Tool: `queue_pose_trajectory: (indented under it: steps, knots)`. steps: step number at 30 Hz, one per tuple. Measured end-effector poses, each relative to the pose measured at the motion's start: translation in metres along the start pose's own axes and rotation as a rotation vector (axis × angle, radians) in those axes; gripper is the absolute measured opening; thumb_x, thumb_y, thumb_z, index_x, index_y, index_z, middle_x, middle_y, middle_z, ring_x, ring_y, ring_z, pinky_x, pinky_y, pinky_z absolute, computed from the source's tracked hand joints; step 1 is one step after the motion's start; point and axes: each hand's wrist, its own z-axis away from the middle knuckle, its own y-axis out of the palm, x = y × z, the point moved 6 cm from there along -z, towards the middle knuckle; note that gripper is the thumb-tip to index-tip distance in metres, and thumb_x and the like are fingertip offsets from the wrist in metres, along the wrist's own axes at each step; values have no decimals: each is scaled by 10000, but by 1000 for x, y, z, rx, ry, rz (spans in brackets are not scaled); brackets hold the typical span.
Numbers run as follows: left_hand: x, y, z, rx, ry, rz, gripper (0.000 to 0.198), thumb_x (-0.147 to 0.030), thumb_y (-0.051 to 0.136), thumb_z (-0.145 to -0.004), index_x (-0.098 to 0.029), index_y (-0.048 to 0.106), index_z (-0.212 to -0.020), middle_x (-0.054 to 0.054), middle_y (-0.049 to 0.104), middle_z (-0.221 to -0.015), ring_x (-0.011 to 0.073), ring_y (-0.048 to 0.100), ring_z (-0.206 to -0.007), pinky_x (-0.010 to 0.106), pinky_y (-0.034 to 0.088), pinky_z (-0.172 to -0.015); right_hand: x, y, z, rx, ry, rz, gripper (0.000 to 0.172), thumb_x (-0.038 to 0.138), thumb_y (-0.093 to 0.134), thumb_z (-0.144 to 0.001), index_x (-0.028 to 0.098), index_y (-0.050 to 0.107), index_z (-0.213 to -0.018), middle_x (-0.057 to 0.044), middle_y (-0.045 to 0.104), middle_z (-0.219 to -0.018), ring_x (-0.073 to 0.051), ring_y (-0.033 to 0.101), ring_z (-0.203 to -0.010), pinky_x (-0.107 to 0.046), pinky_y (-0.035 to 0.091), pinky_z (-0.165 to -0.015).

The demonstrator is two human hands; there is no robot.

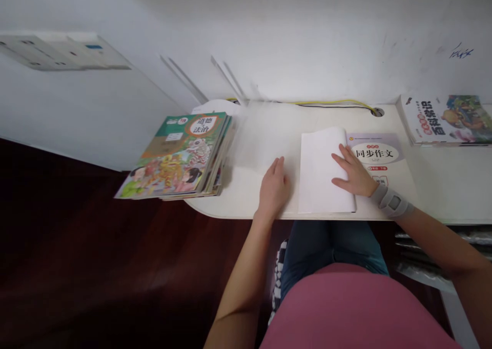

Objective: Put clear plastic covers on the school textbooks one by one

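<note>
My right hand (354, 172) lies flat with fingers spread, across the edge between a white sheet (321, 175) and a workbook (384, 159) with a pale purple and white cover. The sheet is beside the workbook's left side; how the two join I cannot tell. A grey wrist strap (391, 200) is around my right wrist. My left hand (273, 187) rests on its side on the white desk (238, 198), left of the sheet, fingers stretched out and holding nothing. A translucent clear patch, perhaps plastic, (255, 139) lies beyond it.
A stack of books with a green illustrated cover on top (172, 154) overhangs the desk's left end. More books (446, 118) lie at the far right. A yellow cable (338, 102) runs along the wall to a round hole (377, 112). Sockets (65, 52) are on the left wall.
</note>
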Motion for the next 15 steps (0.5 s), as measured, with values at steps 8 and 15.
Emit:
queue_pose_trajectory:
  steps: [8, 15]
  knots:
    - [-28, 11, 10, 84, 92, -144, 564, -390, 489, -917, -122, 418, -1408, 219, 342, -1520, 356, 333, -1402, 532, 352, -1094, 6, 1, 2, -19, 26, 57, 691, 402, 569, -836, 137, 383, -1445, -141, 130, -1609, -328, 65, -1482, -546, 203, -1169]
    - [-15, 20, 5, 86, 110, -187, 478, -300, 360, -960, -37, 491, -1337, 247, 420, -1462, 325, 397, -1370, 474, 364, -1101, 8, 0, 6, -54, 35, 26, 589, 378, 430, -911, 155, 365, -1451, -136, 159, -1605, -295, 105, -1482, -537, 207, -1174]
